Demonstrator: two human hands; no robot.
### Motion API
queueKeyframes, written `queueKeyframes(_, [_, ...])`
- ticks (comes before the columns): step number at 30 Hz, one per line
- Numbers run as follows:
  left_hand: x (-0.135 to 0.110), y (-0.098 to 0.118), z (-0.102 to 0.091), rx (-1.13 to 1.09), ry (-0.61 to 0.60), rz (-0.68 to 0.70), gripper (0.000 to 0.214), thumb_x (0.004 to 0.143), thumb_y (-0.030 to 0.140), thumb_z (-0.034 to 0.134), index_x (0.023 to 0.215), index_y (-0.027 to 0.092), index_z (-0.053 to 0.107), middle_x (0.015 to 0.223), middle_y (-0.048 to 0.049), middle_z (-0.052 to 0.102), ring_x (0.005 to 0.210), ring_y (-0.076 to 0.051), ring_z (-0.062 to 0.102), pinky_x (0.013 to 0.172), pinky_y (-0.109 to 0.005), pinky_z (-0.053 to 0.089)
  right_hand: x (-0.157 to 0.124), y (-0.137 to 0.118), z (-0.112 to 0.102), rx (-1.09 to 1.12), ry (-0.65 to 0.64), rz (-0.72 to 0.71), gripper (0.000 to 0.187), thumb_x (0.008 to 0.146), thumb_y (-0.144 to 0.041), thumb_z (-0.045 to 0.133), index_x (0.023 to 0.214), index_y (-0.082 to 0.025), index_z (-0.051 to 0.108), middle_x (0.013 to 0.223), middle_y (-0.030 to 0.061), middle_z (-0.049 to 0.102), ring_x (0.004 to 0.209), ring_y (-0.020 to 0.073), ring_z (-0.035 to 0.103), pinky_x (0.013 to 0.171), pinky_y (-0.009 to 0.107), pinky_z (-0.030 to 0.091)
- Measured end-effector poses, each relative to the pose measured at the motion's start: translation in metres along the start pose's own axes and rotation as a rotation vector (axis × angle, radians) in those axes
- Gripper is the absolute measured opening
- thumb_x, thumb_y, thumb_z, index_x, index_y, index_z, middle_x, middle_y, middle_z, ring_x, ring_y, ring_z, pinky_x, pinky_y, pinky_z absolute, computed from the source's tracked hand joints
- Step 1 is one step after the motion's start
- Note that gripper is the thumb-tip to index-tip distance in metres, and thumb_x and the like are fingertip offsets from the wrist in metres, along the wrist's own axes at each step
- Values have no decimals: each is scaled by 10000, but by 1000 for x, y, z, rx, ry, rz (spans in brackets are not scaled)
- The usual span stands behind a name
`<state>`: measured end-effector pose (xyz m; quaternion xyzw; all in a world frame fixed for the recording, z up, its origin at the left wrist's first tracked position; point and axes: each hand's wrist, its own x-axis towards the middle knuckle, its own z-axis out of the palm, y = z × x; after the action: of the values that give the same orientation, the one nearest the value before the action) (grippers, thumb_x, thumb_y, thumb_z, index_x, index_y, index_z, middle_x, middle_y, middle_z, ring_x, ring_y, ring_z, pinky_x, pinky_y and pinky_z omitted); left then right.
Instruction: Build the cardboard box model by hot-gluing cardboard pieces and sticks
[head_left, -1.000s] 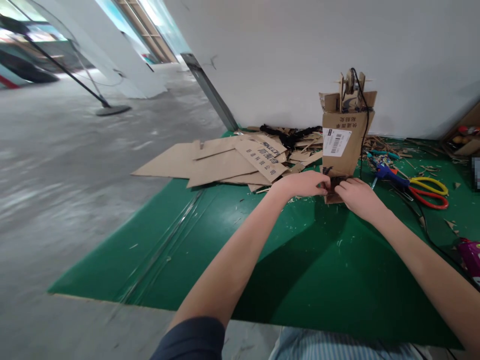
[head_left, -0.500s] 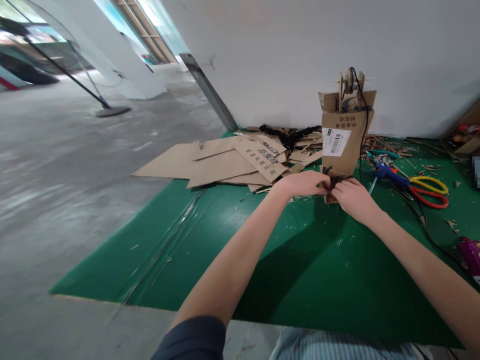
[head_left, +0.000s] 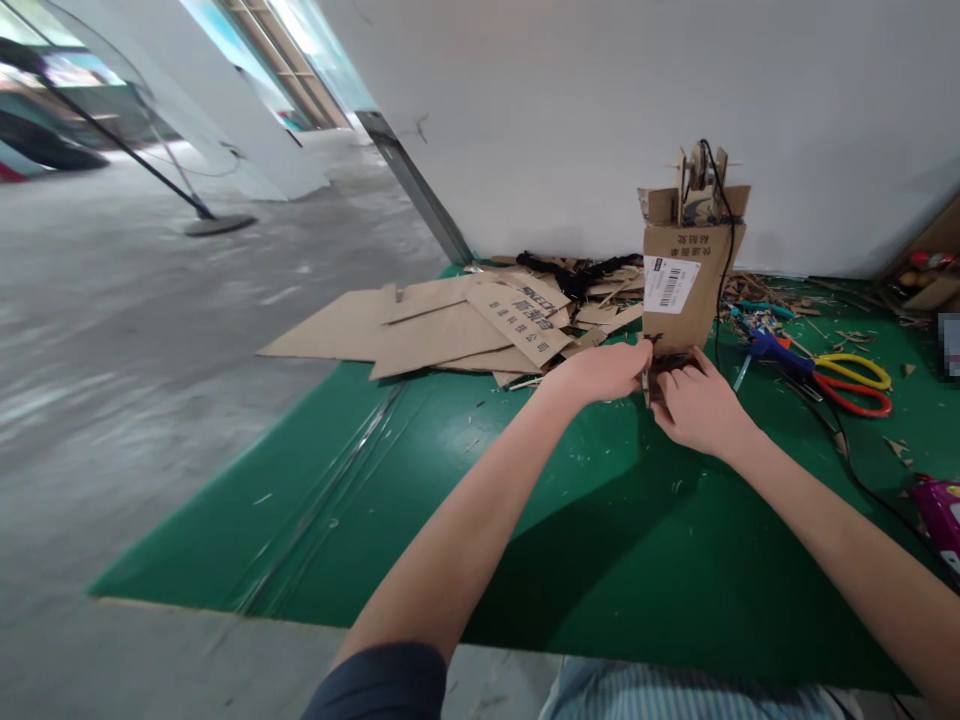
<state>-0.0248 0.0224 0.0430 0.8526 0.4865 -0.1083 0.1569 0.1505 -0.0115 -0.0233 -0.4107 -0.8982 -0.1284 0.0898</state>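
A tall cardboard tower (head_left: 686, 280) with a barcode label stands upright on the green mat (head_left: 525, 520), topped by a small wooden wheel and a black cord running down its right side. My left hand (head_left: 609, 370) presses against the tower's lower left edge, fingers curled together. My right hand (head_left: 694, 405) covers the tower's base from the front, fingers bent onto a dark piece at the bottom. What the fingers pinch is hidden.
Flat cardboard sheets (head_left: 442, 325) lie at the mat's far left. Scissors with yellow and red handles (head_left: 855, 385) and a blue glue gun (head_left: 772, 350) rest right of the tower among scraps. A pink object (head_left: 941, 505) sits at the right edge. Bare concrete floor lies left.
My right hand has slid a little left and down over the tower's base. My left hand has closed in against the tower's left edge.
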Motion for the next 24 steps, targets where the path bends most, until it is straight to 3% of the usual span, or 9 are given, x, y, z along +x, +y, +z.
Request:
queueKeyframes(4, [-2, 8, -1, 85, -55, -8, 269, 783, 271, 691, 1004, 165, 580, 1009, -134, 696, 872, -261, 649, 625, -299, 437, 0, -9, 2, 13, 36, 8, 350, 959, -405, 505, 1121, -117, 619, 972, 128, 710, 920, 267, 632, 1139, 471, 252])
queueKeyframes(8, [6, 4, 5, 89, -18, 32, 82, 809, 216, 612, 865, 158, 626, 921, -130, 702, 851, -247, 645, 645, -299, 437, 1, -11, 8, -26, 55, -6, 307, 984, -305, 462, 1209, -162, 614, 981, 112, 715, 939, 259, 611, 1141, 493, 234])
queueKeyframes(14, [13, -8, 7, 16, -61, 56, 108, 766, 190, 568, 697, 159, 647, 746, -112, 689, 660, -208, 604, 579, -305, 403, -1, -9, 10, -43, 87, 12, 285, 982, -285, 452, 1190, -213, 633, 938, 92, 722, 919, 261, 581, 1125, 531, 222])
queueKeyframes(24, [10, -39, 3, -165, -253, 73, 195, 792, 206, 527, 843, 164, 711, 884, -70, 764, 765, -157, 671, 641, -219, 471, -1, -8, 12, -42, 99, 19, 188, 967, -309, 481, 1051, -237, 633, 902, 71, 725, 893, 255, 578, 1102, 527, 242])
